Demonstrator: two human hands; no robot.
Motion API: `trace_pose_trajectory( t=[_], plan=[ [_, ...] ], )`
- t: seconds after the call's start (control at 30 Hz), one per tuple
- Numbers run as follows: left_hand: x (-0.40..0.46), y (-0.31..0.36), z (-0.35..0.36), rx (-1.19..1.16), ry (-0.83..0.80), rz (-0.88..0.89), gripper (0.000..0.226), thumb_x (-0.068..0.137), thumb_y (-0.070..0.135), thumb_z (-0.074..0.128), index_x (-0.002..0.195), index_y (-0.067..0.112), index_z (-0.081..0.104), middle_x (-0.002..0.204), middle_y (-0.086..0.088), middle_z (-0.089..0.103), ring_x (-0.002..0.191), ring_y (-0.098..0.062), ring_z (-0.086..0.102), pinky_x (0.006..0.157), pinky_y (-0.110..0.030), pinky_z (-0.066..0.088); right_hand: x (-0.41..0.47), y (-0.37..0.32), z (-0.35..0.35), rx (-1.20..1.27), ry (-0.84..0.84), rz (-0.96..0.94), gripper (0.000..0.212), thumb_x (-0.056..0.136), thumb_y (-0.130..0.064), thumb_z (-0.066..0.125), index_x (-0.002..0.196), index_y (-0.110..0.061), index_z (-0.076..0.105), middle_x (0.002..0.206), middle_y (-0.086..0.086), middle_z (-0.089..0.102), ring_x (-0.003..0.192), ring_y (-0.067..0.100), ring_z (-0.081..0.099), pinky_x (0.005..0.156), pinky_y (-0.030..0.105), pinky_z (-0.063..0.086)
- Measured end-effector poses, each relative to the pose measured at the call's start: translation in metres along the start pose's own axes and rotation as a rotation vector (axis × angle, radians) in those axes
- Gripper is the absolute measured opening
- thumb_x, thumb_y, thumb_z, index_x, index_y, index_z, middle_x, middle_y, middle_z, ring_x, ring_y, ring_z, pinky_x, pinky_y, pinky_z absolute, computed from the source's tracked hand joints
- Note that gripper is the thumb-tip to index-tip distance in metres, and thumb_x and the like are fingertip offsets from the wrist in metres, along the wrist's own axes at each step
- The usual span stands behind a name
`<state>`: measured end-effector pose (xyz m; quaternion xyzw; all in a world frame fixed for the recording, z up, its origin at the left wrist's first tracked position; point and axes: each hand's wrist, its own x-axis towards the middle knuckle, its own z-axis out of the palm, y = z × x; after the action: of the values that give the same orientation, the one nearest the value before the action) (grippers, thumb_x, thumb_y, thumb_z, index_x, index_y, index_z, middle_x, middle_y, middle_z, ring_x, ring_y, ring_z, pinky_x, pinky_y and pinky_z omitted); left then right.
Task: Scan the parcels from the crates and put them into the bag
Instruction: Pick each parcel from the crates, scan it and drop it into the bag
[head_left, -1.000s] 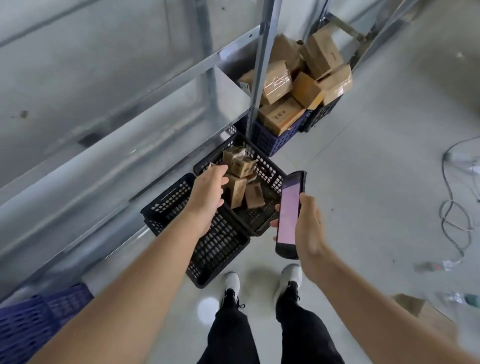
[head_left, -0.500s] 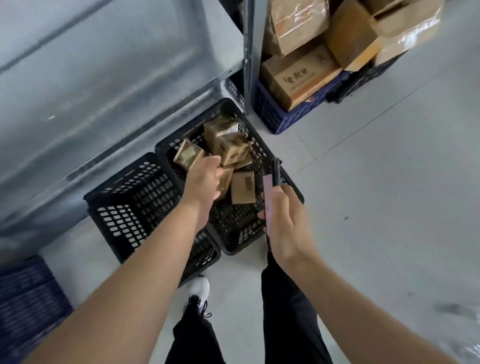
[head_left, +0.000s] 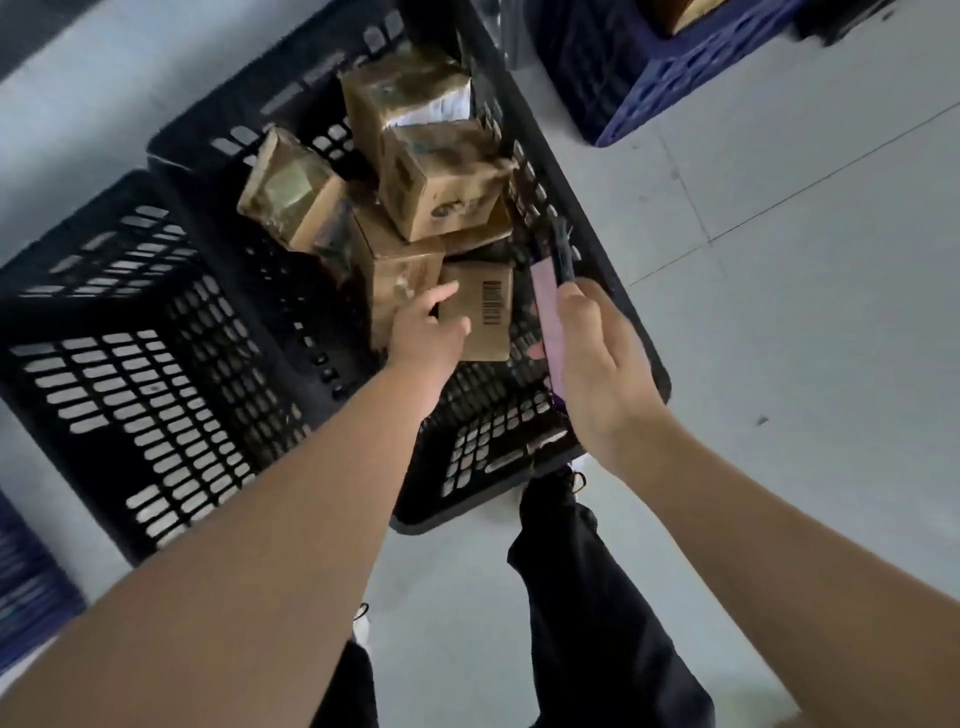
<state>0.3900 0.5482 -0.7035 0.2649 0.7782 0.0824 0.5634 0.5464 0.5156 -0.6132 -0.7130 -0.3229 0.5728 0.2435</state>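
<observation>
I'm looking straight down into two black slatted crates side by side on a grey floor; the left crate (head_left: 156, 364) shows only its slatted walls and floor, the right crate (head_left: 613, 291) holds a loose pile of brown cardboard parcels. Left hand (head_left: 428, 332) is down inside the right crate on the small barcoded parcel (head_left: 485, 312) at the near edge of the pile, index finger stretched across its top face, thumb hooked on its left edge, so a partial pinch on the box rather than a full wrap; parcel lies flat on the crate floor, barcode up, touching the taller box (head_left: 400, 283) just left of it. Two more parcels stack above: one tilted cube (head_left: 441, 182) in the middle and a taped one (head_left: 410, 98) at the far end, plus another tilted box (head_left: 291, 192) leaning to the far left of the pile. Right hand (head_left: 597, 364) is wrapped around the handheld scanner (head_left: 553, 291), fingers curled on its back, pinkish screen edge facing left toward the barcoded parcel, device held over the right crate's right wall, close to the parcel but not touching it. A blue crate (head_left: 654, 67) sits far right; another blue crate's corner (head_left: 26, 587) shows near left. Dark trousers (head_left: 597, 613) below. Whole view is motion-blurred, so I can't tell finer label detail
</observation>
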Motion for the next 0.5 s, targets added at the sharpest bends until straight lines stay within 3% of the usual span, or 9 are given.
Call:
trace_pose_trajectory(
  t=[0.07, 0.13, 0.23, 0.3, 0.33, 0.4, 0.5],
  plan=[
    [0.025, -0.021, 0.016, 0.137, -0.049, 0.023, 0.062, 0.096, 0.014, 0.069, 0.152, 0.035, 0.053, 0.154, 0.002, 0.052, 0.139, -0.019, 0.051, 0.109, -0.029, 0.045, 0.016, 0.017, 0.006, -0.022, -0.027, -0.006, 0.032, 0.1, -0.051, 0.029, 0.092, -0.035, 0.055, 0.08, -0.023, 0.06, 0.087, 0.002, 0.062, 0.072, 0.02, 0.044],
    [0.051, -0.042, 0.034, 0.275, -0.069, 0.028, 0.084, 0.089, 0.025, 0.077, 0.162, 0.038, 0.037, 0.156, -0.005, 0.05, 0.138, -0.025, 0.054, 0.11, -0.034, 0.048, 0.029, 0.033, 0.01, -0.029, -0.045, -0.005, 0.031, 0.099, -0.051, 0.028, 0.089, -0.036, 0.053, 0.081, -0.024, 0.062, 0.091, 0.004, 0.064, 0.074, 0.016, 0.044],
    [0.083, -0.065, 0.064, 0.502, 0.008, -0.017, 0.104, 0.083, 0.049, 0.082, 0.166, 0.034, 0.021, 0.163, -0.023, 0.033, 0.145, -0.048, 0.04, 0.118, -0.057, 0.039, 0.044, 0.052, 0.013, -0.049, -0.053, -0.027, 0.041, 0.1, -0.051, 0.027, 0.097, -0.025, 0.059, 0.093, -0.006, 0.069, 0.096, 0.015, 0.066, 0.083, 0.034, 0.053],
    [0.093, -0.069, 0.083, 0.58, 0.051, -0.053, 0.121, 0.078, 0.064, 0.081, 0.166, 0.036, 0.003, 0.166, -0.028, 0.017, 0.147, -0.054, 0.03, 0.12, -0.063, 0.032, 0.05, 0.059, 0.012, -0.048, -0.057, -0.031, 0.046, 0.099, -0.053, 0.028, 0.101, -0.023, 0.062, 0.097, -0.003, 0.07, 0.098, 0.017, 0.067, 0.09, 0.042, 0.055],
    [0.095, -0.07, 0.092, 0.612, 0.07, -0.047, 0.13, 0.074, 0.069, 0.081, 0.162, 0.044, -0.012, 0.165, -0.029, 0.009, 0.146, -0.054, 0.029, 0.119, -0.065, 0.031, 0.053, 0.063, 0.011, -0.045, -0.059, -0.036, 0.044, 0.099, -0.053, 0.028, 0.1, -0.024, 0.062, 0.095, -0.008, 0.071, 0.096, 0.014, 0.067, 0.089, 0.038, 0.055],
    [0.1, -0.074, 0.104, 0.661, 0.102, -0.02, 0.137, 0.072, 0.069, 0.082, 0.154, 0.053, -0.027, 0.162, -0.03, 0.004, 0.141, -0.054, 0.033, 0.116, -0.064, 0.036, 0.054, 0.067, 0.008, -0.057, -0.048, -0.033, 0.033, 0.1, -0.048, 0.03, 0.088, -0.031, 0.055, 0.079, -0.024, 0.063, 0.08, 0.0, 0.059, 0.076, 0.016, 0.048],
    [0.099, -0.074, 0.107, 0.592, 0.105, -0.029, 0.132, 0.075, 0.06, 0.083, 0.155, 0.056, -0.022, 0.158, -0.027, 0.006, 0.135, -0.051, 0.034, 0.106, -0.06, 0.048, 0.053, 0.064, 0.002, -0.069, -0.028, -0.022, 0.028, 0.098, -0.046, 0.029, 0.081, -0.035, 0.048, 0.069, -0.026, 0.056, 0.073, 0.003, 0.057, 0.065, 0.013, 0.041]
  ],
)
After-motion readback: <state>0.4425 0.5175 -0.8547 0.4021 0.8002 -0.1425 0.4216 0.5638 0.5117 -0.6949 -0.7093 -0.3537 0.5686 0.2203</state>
